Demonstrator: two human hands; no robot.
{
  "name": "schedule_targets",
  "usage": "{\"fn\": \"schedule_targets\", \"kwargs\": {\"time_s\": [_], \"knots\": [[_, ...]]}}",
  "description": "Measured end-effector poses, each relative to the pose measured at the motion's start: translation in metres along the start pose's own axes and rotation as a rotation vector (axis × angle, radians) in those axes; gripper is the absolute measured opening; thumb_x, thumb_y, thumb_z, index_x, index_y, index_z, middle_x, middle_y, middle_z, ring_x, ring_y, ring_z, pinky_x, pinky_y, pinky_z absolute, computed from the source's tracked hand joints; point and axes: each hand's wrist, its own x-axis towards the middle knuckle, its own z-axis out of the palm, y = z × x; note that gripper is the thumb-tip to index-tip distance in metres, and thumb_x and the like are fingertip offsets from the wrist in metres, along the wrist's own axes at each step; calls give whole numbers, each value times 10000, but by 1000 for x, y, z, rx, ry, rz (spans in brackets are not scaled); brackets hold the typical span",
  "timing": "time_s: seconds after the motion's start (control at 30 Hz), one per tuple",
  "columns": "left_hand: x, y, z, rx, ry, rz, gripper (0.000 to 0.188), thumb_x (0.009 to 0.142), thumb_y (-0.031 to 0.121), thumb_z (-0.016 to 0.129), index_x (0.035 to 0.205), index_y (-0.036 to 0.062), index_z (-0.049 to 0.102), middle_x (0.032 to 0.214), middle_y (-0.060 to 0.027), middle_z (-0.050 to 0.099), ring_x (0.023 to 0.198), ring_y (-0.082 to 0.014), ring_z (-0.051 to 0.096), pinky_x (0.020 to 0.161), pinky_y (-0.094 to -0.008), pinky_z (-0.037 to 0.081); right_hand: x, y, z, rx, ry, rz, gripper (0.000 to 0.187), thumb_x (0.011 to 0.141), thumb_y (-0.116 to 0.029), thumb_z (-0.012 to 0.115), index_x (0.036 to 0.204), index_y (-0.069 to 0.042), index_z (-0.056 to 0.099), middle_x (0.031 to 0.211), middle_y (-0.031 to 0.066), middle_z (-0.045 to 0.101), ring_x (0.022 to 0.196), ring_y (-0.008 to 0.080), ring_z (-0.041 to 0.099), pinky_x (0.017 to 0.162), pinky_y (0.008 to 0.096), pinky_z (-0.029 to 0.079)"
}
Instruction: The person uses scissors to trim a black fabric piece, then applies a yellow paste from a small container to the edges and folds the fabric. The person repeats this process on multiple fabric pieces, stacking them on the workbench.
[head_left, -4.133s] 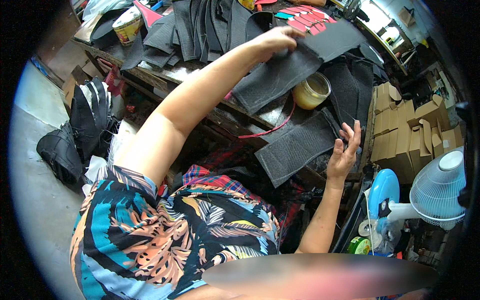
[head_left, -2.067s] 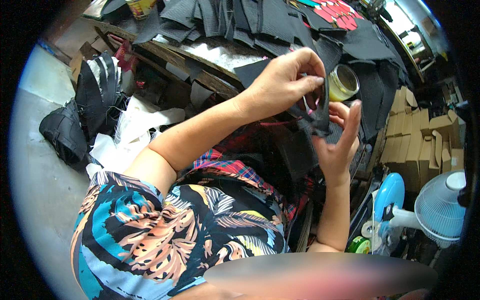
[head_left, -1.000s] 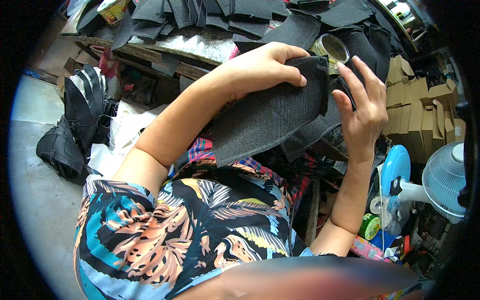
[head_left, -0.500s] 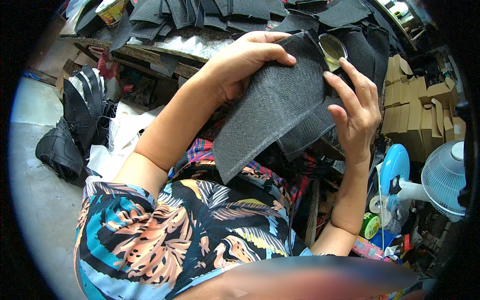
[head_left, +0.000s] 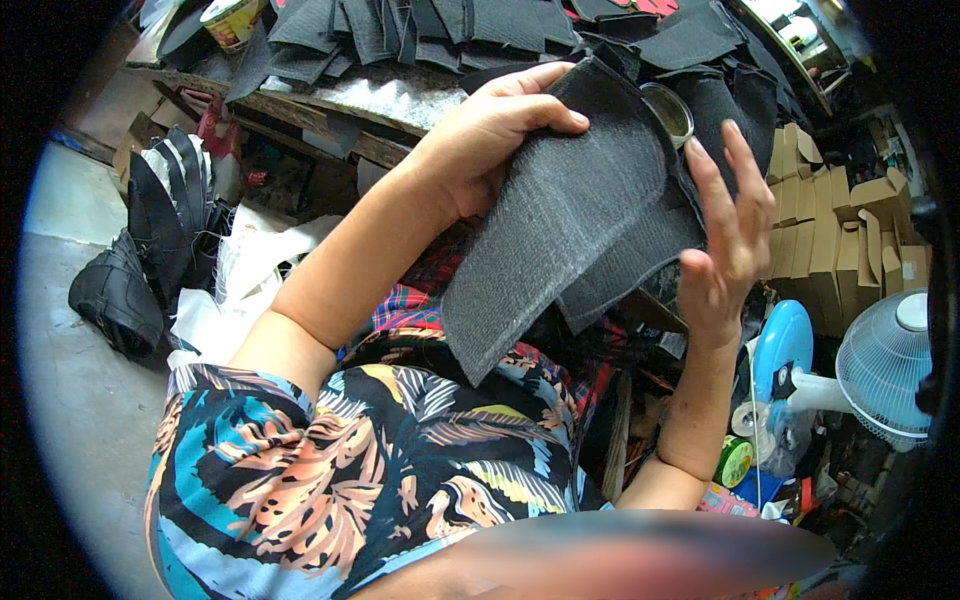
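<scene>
My left hand (head_left: 490,135) grips a black textured fabric panel (head_left: 570,215) near its upper edge, the thumb lying on top of it. The panel hangs at a slant toward my body, with its lower corner over the plaid cloth (head_left: 400,300). Beneath it shows a second black panel (head_left: 630,270); whether the two are joined I cannot tell. My right hand (head_left: 730,235) is raised beside the panels' right edge, fingers apart and holding nothing. A round clear-sided container (head_left: 668,113) stands just beyond its fingertips.
Many black cut pieces (head_left: 430,35) lie in rows on the worktable (head_left: 370,105) ahead. At the left are stacked black pieces (head_left: 125,295) and white cloth (head_left: 245,255). To the right stand brown cardboard boxes (head_left: 830,240) and a blue and white fan (head_left: 885,355).
My right hand has moved slightly right and down, away from the panel edge, with its fingers spreading. The panel in my left hand has shifted slightly, its lower corner now lower and farther right.
</scene>
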Motion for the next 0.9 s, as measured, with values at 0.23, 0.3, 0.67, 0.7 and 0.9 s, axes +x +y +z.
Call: {"fn": "schedule_targets", "kwargs": {"time_s": [0.23,0.3,0.67,0.7,0.9], "knots": [[-7,12,-1,-87,21,222,416,892,43,628,1304,48,568,1087,-84,693,900,-147,691,803,-284,583,4,4,9,410,-125,364,780,1010,-669,229,1294,-95,674,1407,182,550,1255,351,520,1123,455,329],[-10,4,4,-38,66,270,408,907,50,626,1309,57,565,1109,-72,687,933,-137,682,823,-282,575,5,-1,5,693,-130,427,659,1040,-564,324,1428,-69,522,1266,167,634,1160,265,590,1055,412,411],[-25,20,-16,729,157,1003,286,1043,181,466,1216,1,605,1104,-127,670,988,-164,645,828,-293,522,34,-17,-19,1300,79,804,842,845,99,571,1579,-84,201,1097,109,670,985,141,653,923,281,534],[-21,23,-18,705,205,922,306,1045,174,436,1231,-13,591,1173,-156,667,1061,-206,650,879,-326,521,37,-18,-22,1360,40,788,852,841,88,569,1583,-84,187,1103,118,676,976,144,658,917,282,535],[5,1,-20,288,-382,99,543,941,260,619,1390,-34,535,1324,-117,618,1221,-189,555,1095,-322,376,50,-26,-14,1318,-184,518,865,836,85,533,1597,-83,156,1071,125,690,939,125,659,843,250,516]]}}
